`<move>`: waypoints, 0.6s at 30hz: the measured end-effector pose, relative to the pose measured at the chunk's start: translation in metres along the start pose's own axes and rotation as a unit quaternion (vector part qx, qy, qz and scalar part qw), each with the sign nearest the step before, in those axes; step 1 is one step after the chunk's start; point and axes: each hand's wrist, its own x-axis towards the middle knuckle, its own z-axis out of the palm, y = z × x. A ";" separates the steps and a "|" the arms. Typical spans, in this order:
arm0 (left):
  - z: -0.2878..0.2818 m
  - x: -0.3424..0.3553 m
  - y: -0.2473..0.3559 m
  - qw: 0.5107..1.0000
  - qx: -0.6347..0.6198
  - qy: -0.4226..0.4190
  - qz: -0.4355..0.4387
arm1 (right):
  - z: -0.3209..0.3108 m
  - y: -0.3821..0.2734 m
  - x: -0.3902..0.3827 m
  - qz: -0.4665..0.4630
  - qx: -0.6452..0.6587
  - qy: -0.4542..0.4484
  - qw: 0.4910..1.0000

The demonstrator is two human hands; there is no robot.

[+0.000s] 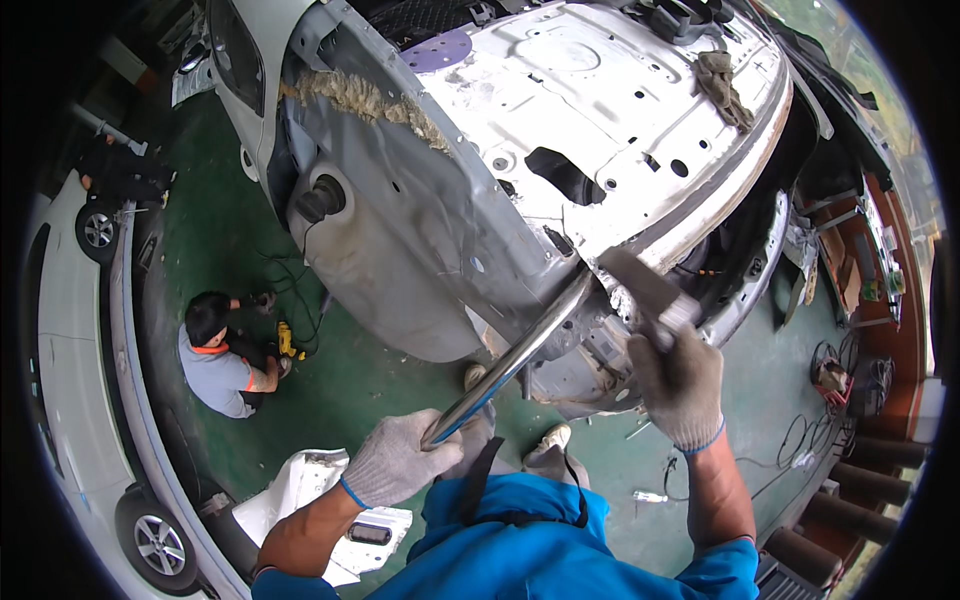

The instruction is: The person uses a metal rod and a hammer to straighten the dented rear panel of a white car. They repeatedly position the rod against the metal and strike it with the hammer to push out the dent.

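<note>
1. Left hand [400,460], knit-gloved, clenched round the near end of the bar [513,362]: smooth, shiny, round metal, slanting away up-right.
2. Right hand [683,388], gloved, grasps the hammer [648,287]; its blurred, blocky head is just beside the bar's far end, this hand the nearer.
3. There lies the body [400,215]: creased grey sheet, pierced white panel [610,95].

Left hand [400,460]: gloved, curled in a tight grip, palm inward
Right hand [685,390]: gloved, clenched, reaching farther forward than the left
Left forearm [312,528]: bare, slanting inward
Right forearm [720,495]: bare, extended forward
</note>
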 end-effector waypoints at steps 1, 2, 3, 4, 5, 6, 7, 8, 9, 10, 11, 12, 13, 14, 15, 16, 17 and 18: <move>0.000 0.001 -0.001 1.000 0.011 0.008 0.007 | 0.000 0.001 0.001 0.022 -0.112 -0.050 0.992; 0.000 0.002 -0.002 1.000 0.022 0.016 0.014 | 0.001 0.001 0.001 0.023 -0.088 -0.038 0.995; 0.000 0.003 -0.004 0.999 0.022 0.019 0.018 | 0.001 0.002 0.001 0.006 -0.061 -0.022 0.998; 0.000 0.003 -0.005 0.999 0.022 0.020 0.019 | 0.001 0.002 0.000 0.002 -0.035 0.006 0.999; 0.001 0.004 -0.006 0.999 0.023 0.018 0.020 | 0.001 0.002 0.000 -0.011 -0.022 0.010 1.000; 0.002 0.004 -0.007 0.999 0.025 0.016 0.021 | 0.001 0.002 0.000 -0.018 -0.008 0.020 1.000; 0.002 0.005 -0.008 0.999 0.029 0.014 0.023 | 0.001 0.002 0.000 -0.043 0.006 0.032 0.999; 0.002 0.005 -0.008 0.999 0.034 0.012 0.026 | 0.001 0.002 0.000 -0.018 -0.024 -0.001 1.000; 0.003 0.005 -0.007 0.999 0.021 0.013 0.031 | 0.000 0.003 0.001 -0.009 -0.063 -0.024 0.998; 0.004 0.004 -0.006 0.999 0.007 0.015 0.037 | 0.001 0.004 0.002 -0.012 -0.105 -0.043 0.993; 0.004 0.004 -0.004 0.999 0.001 0.017 0.033 | -0.001 0.004 0.000 0.011 -0.090 -0.045 0.995; 0.003 0.003 -0.002 0.999 -0.033 0.003 0.026 | -0.001 0.006 0.000 0.020 -0.046 -0.033 0.998; 0.003 0.000 -0.001 0.998 -0.058 -0.016 0.006 | -0.001 0.006 -0.003 0.023 -0.002 -0.009 1.000; 0.003 -0.002 0.001 0.996 -0.077 -0.035 -0.029 | 0.000 0.007 -0.005 0.031 0.048 0.013 0.998; 0.002 -0.003 0.004 0.995 -0.090 -0.040 -0.025 | -0.004 0.009 -0.007 0.030 0.017 0.012 0.999; 0.001 -0.005 0.006 0.994 -0.097 -0.045 -0.037 | -0.004 0.011 -0.009 0.039 0.019 0.013 0.999; 0.000 -0.006 0.008 0.992 -0.101 -0.048 -0.054 | -0.004 0.013 -0.010 0.047 0.022 0.014 0.999; 0.000 -0.008 0.009 0.992 -0.103 -0.047 -0.050 | -0.005 0.015 -0.011 0.053 0.025 0.016 0.998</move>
